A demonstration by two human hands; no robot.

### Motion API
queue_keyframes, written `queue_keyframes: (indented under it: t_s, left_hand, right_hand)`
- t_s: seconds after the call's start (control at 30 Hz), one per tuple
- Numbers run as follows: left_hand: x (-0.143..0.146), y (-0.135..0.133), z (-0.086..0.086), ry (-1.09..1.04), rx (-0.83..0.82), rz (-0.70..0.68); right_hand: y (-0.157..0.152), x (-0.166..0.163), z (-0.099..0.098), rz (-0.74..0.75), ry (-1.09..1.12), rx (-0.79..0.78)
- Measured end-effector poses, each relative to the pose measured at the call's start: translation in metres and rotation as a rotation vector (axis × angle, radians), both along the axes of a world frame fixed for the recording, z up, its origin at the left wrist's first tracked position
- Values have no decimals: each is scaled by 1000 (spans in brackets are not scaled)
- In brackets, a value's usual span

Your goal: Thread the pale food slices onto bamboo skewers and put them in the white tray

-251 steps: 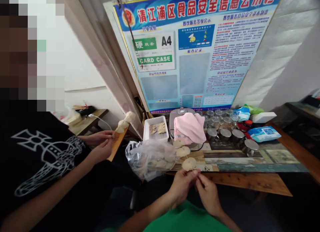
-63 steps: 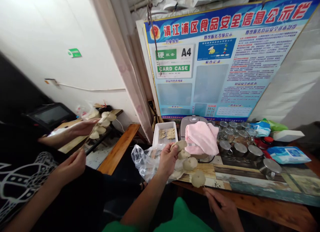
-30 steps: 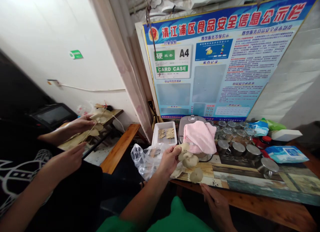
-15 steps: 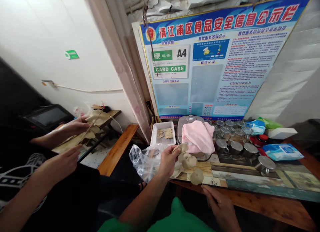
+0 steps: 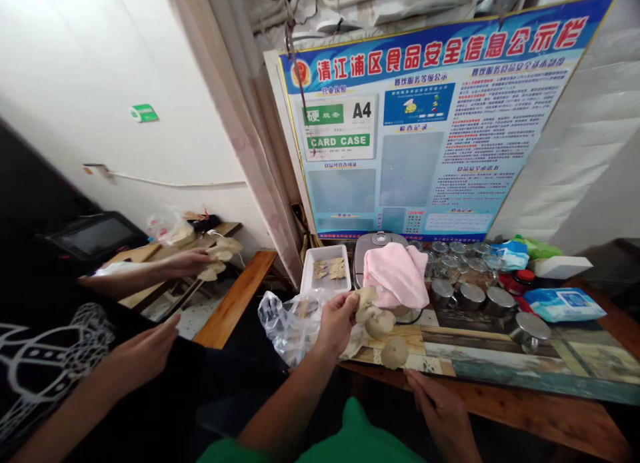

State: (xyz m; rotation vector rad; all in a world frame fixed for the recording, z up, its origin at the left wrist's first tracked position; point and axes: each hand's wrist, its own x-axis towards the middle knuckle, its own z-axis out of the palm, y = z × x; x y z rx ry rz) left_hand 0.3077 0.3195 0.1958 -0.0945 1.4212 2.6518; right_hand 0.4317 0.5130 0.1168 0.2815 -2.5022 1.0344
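My left hand (image 5: 337,322) is closed, pinching thin, round beige slices (image 5: 379,323) that overlap over the table's near edge. Lower right of them is one more round slice (image 5: 395,352), pierced near the tips of my right hand (image 5: 437,403). That hand's fingers are closed on the end of a thin skewer, mostly hidden by fingers and slices. Under my left wrist lies a clear plastic bag (image 5: 287,323) with more pale slices showing through. Behind it, a white tray (image 5: 306,276) holds several folded beige pieces on skewers.
A pink towel (image 5: 397,273) drapes over a grey rice cooker (image 5: 381,238). Lidded glass jars (image 5: 471,295) and a blue wipes pack (image 5: 565,304) stand to the right. On the left, a co-worker's hand (image 5: 193,262) holds similar slices, beside a wooden bench (image 5: 237,296).
The co-worker's far hand has moved right with its slices, and their near hand has come away from them. My own hands and slices have hardly moved.
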Motion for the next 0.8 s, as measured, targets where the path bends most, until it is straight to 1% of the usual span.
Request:
queue_keyframes:
  t_s: [0.1, 0.2, 0.33, 0.6, 0.7, 0.8]
  left_hand:
    - [2, 0, 3, 3, -42, 22]
    - [4, 1, 7, 10, -89, 55]
    - [5, 3, 7, 22, -138, 56]
    - [9, 7, 7, 80, -199, 103]
    - [10, 8, 7, 68, -199, 88]
    - [9, 9, 5, 48, -162, 59]
  right_hand:
    - [-1, 2, 1, 1, -7, -16]
    - [-4, 6, 10, -8, -55, -43]
    - [-6, 10, 20, -6, -99, -63]
    - [-7, 14, 24, -30, -125, -69]
    - [-10, 14, 27, -57, -125, -88]
    - [-13, 11, 28, -73, -112, -124]
